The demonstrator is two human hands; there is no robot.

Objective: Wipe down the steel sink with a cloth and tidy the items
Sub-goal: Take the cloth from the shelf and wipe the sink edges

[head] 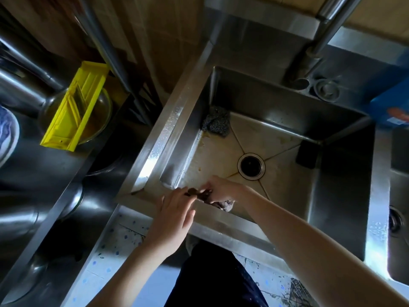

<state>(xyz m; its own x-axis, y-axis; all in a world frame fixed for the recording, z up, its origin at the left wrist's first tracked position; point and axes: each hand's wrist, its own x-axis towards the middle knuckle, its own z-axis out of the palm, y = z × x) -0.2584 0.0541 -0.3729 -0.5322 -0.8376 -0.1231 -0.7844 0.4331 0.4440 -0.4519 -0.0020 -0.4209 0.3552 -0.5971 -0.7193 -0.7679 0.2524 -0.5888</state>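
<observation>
A square steel sink point(340, 196) fills the middle of the view, with a round drain point(251, 166) in its stained floor. At the sink's near-left corner both hands meet on a dark brownish cloth point(224, 204). My right hand point(223, 189) grips the bunched cloth inside the basin against the front wall. My left hand point(174, 216) lies over the front rim, and its fingertips pinch one end of the cloth. A grey steel-wool scrubber point(215, 121) sits in the far-left corner, and a black sponge point(307, 156) leans on the right wall.
A faucet point(309, 56) rises behind the sink beside a round plug point(327, 89). A yellow plastic slicer point(74, 109) lies across a glass bowl point(104, 114) on the left counter. A blue box point(391, 107) stands at the right, above a second basin point(398, 196).
</observation>
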